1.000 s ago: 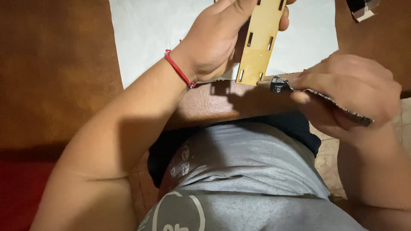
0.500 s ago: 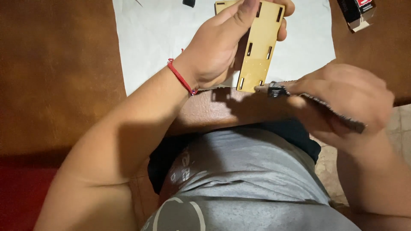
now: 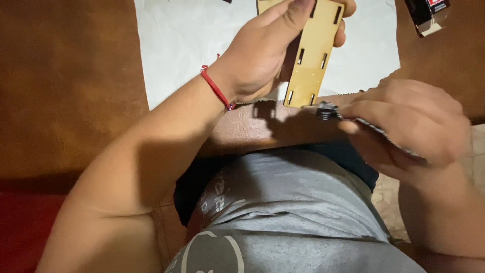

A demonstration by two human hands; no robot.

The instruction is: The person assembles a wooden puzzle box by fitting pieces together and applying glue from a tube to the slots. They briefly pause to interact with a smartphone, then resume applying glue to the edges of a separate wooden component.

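My left hand (image 3: 262, 55), with a red cord at the wrist, grips a thin pale wooden panel (image 3: 314, 55) cut with several narrow slots, held upright over a white paper sheet (image 3: 192, 45). My right hand (image 3: 409, 126) is closed around a flat dark board (image 3: 394, 142) with a small black round part (image 3: 326, 110) at its left tip. That tip sits just below the panel's lower edge, close to touching it.
A brown table (image 3: 65, 91) spreads under the paper. A small dark box with a red patch (image 3: 428, 14) lies at the top right. My grey shirt (image 3: 293, 212) fills the lower middle, and a red surface (image 3: 20, 227) shows at the lower left.
The view has shifted, so hands and panel sit lower in the frame. The panel's lower edge and the board's tip have stayed close together.
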